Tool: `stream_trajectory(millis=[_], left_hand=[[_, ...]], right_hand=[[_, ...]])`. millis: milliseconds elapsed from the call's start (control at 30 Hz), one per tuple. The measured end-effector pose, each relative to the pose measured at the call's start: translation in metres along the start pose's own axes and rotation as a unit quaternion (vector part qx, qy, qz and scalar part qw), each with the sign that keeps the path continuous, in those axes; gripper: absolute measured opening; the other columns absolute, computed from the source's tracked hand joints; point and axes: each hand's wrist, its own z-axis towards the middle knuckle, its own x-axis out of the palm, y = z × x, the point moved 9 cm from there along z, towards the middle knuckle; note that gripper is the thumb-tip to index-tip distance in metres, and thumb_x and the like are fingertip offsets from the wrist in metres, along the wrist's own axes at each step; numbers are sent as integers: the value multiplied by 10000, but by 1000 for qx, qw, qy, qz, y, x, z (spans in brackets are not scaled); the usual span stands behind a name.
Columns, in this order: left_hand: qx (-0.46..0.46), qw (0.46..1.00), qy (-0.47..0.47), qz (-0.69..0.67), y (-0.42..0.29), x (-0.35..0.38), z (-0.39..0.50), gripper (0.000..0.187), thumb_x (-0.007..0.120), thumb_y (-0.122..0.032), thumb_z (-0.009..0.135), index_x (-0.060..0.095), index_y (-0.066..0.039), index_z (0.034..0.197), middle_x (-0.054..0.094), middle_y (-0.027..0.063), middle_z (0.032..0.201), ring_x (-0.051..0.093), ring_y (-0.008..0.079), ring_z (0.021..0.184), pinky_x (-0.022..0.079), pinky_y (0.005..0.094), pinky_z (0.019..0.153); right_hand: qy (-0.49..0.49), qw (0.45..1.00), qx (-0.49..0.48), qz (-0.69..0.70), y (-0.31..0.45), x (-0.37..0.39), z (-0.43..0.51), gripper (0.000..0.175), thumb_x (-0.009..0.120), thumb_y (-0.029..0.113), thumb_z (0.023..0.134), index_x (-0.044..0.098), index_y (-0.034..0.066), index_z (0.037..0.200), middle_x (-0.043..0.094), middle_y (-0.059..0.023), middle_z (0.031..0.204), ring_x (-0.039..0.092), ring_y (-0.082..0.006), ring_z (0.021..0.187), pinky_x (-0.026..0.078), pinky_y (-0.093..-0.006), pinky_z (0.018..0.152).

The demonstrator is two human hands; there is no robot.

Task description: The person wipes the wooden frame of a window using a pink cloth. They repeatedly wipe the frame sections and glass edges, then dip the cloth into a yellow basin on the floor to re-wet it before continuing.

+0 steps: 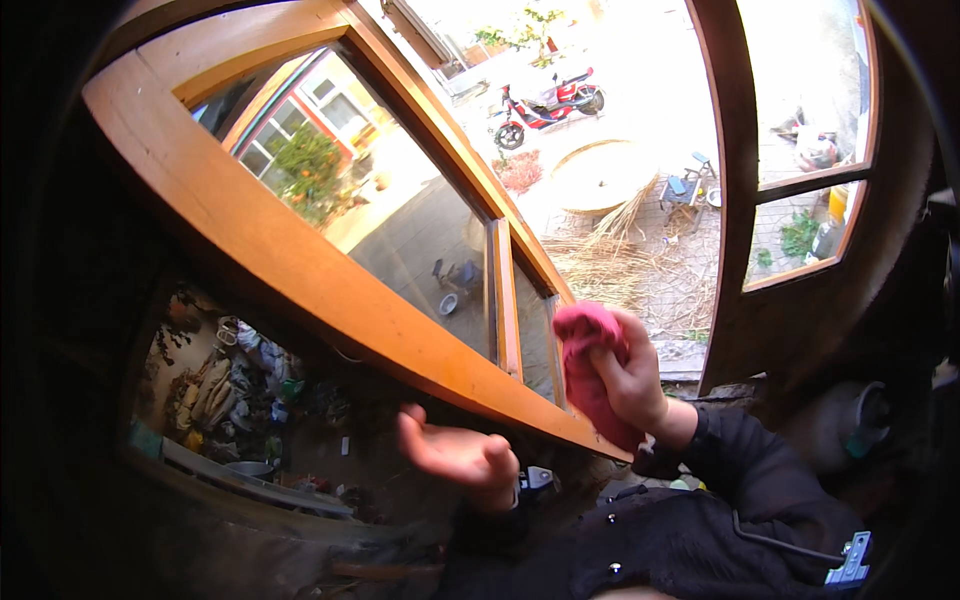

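My right hand (637,375) grips a bunched pink-red cloth (592,375) beside the lower end of an orange-brown wooden window frame (322,277). The frame stands swung inward at a slant, and its glass pane (405,217) shows reflections of a yard and a leafy bush. My left hand (461,454), palm turned up and fingers apart, is empty just below the frame's lower rail. Dark sleeves cover both arms.
Outside the opening are a red scooter (551,109), a round woven tray (600,176), straw (607,262) and a small folding stool (682,191). A second glazed frame (735,187) borders the right. A cluttered heap (225,397) shows at lower left.
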Motion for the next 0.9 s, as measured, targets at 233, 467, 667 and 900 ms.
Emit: stream_trajectory(millis=[233, 467, 667, 900], left_hand=[[-291, 929, 90, -212, 75, 21, 4, 832, 740, -314, 745, 312, 27, 1372, 431, 173, 1335, 439, 253, 1211, 322, 386, 1038], [-292, 940, 115, -134, 81, 25, 10, 703, 501, -244, 698, 369, 64, 1315, 484, 244, 1268, 466, 344, 1187, 349, 452, 1050], [-292, 945, 74, -125, 76, 26, 12, 704, 498, -256, 674, 389, 44, 1301, 498, 235, 1243, 485, 325, 1166, 355, 438, 1053], [-310, 940, 52, -133, 77, 27, 4, 663, 476, -262, 686, 442, 30, 1281, 513, 196, 1254, 481, 307, 1161, 344, 419, 1050]], right_hand=[[146, 970, -148, -125, -45, 100, 42, 410, 688, 161, 804, 583, 91, 1194, 525, -168, 1198, 511, -331, 1100, 438, -396, 914], [62, 973, -159, -155, -94, 118, 107, 321, 675, 80, 776, 638, 43, 1093, 573, -165, 1073, 563, -321, 974, 462, -365, 850], [42, 966, -189, -172, -69, 112, 116, 224, 670, 67, 757, 659, 43, 979, 563, -152, 922, 577, -296, 868, 477, -355, 775], [15, 975, -139, -175, -77, 108, 139, 107, 675, 111, 729, 618, 83, 815, 523, -109, 803, 556, -293, 763, 471, -380, 647]])
